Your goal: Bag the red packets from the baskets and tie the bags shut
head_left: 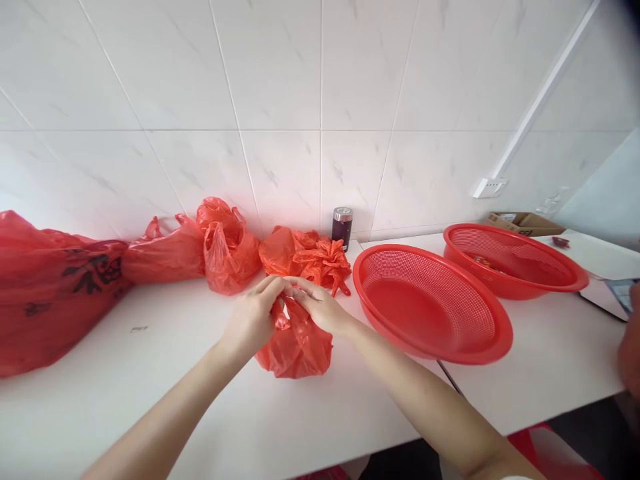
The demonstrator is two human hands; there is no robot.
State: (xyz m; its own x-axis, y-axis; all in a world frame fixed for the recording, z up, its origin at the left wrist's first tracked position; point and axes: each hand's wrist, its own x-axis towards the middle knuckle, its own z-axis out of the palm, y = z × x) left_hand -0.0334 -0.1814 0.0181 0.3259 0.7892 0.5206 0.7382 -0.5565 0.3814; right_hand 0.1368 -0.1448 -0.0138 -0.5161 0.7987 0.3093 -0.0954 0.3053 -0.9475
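Note:
A red plastic bag [297, 350] stands on the white table in front of me, its body bulging and its top gathered. My left hand [257, 310] is closed on the top of the bag from the left. From the right, my right hand [317, 303] grips the same gathered top, and the fingers of both hands meet there. The fingertips are partly hidden behind the hands. Whatever lies inside the bag cannot be made out.
Filled red bags [165, 253] line the wall at left, with crumpled red bags [320, 257] behind my hands. A dark tumbler [342, 230] stands behind. Right are an empty red colander [425, 313], another red basket [520, 287] holding small items, a cardboard box [530, 225] and a person's hand [631, 340].

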